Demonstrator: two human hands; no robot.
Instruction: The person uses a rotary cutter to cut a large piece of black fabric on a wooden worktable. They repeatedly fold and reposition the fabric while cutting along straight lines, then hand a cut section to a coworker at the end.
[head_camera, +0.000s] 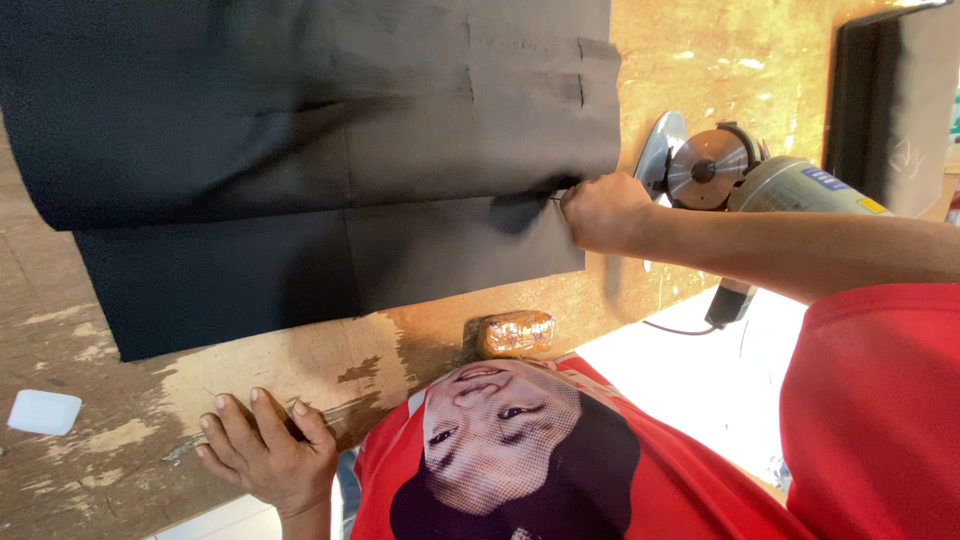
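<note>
The right hand (603, 212) was closed in a pinch on the edge of the black fabric (300, 150), gripping it at the right border where an upper folded layer met a lower one. What lay between the fingertips beyond the cloth could not be determined. The fabric was spread flat over the worn wooden worktable (90, 400), covering most of its upper portion; several layers were stacked, the top layer overlapping a lower panel that extended nearer the table's front edge. Two short slits or notches were visible near the fabric's right edge, towards the top.

The left hand (262, 452) rested palm-down at the table's front edge, fingers spread and loosely curled over the rim, holding nothing that could be seen. It was well apart from the fabric.

Just beside the right hand, on its far side, stood an electric rotary cloth cutter (740, 175) with a round blade guard and a grey motor housing; its cord (680, 328) ran off the table edge. A small brown wrapped block (515, 333) lay at the table's front edge, below the fabric. A white rectangular block (43, 411) lay at the far left of the table. A dark upright panel (890, 100) stood at the top right. The person wore a red printed shirt (870, 420).
</note>
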